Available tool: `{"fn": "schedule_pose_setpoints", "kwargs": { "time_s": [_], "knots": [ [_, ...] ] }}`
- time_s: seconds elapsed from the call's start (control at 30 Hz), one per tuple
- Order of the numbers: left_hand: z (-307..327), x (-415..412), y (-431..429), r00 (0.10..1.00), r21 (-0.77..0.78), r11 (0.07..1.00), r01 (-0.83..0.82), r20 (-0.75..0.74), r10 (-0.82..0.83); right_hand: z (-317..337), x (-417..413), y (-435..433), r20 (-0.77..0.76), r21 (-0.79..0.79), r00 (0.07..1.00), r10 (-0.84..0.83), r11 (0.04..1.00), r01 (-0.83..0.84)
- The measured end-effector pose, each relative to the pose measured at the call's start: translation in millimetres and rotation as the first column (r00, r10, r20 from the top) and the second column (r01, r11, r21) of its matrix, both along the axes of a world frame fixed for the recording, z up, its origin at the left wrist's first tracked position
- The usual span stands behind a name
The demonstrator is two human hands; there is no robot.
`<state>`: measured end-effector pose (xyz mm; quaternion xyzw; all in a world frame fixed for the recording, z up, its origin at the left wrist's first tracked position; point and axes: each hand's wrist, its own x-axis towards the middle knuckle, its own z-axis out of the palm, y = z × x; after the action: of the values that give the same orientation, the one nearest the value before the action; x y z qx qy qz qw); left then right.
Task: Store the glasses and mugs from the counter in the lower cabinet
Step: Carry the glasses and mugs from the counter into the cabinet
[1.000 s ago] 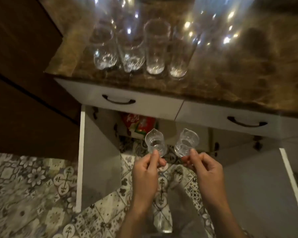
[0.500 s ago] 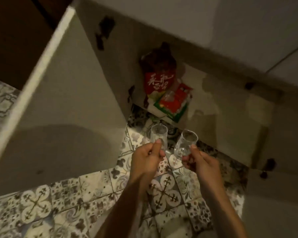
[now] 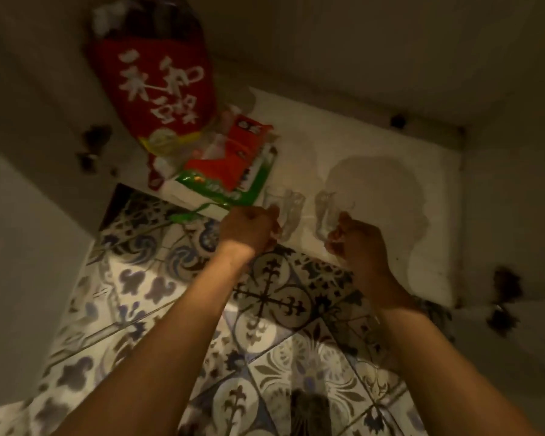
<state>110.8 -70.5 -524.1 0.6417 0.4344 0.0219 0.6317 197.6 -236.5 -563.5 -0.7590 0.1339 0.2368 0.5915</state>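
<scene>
Glasses point(image 3: 285, 212) in both hands point(image 3: 249, 226)

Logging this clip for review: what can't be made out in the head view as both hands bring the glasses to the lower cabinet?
- Both glasses, left and right: motion-blurred; touching the cabinet floor or not, unclear.
- Grip of left hand and right hand: fingertips hidden behind knuckles.
- Counter: outside the frame.
- Red bag: print blurred.
</scene>
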Motion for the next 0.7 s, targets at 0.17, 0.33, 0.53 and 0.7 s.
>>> {"fn": "schedule_pose_setpoints", "kwargs": {
  "time_s": [0.17,0.33,0.53,0.7],
  "knots": [
    [-39,64,-61,0.997,-0.11,0.992,0.068,0.044,-0.063,-10,40,-59,0.094,0.022,0.98,-0.175,0.985,0.173],
    [-58,121,-121,0.994,-0.275,0.956,0.098,0.072,-0.081,-23,67,-111,0.068,0.057,0.922,-0.38,0.924,0.377],
    [-96,150,-180,0.983,-0.355,0.921,0.16,0.138,-0.117,-51,81,-155,0.018,0.076,0.836,-0.548,0.835,0.545],
    [-112,167,-213,0.991,-0.364,0.924,0.119,0.102,-0.088,-69,92,-171,-0.028,0.169,0.771,-0.637,0.757,0.631]
  ]
}}
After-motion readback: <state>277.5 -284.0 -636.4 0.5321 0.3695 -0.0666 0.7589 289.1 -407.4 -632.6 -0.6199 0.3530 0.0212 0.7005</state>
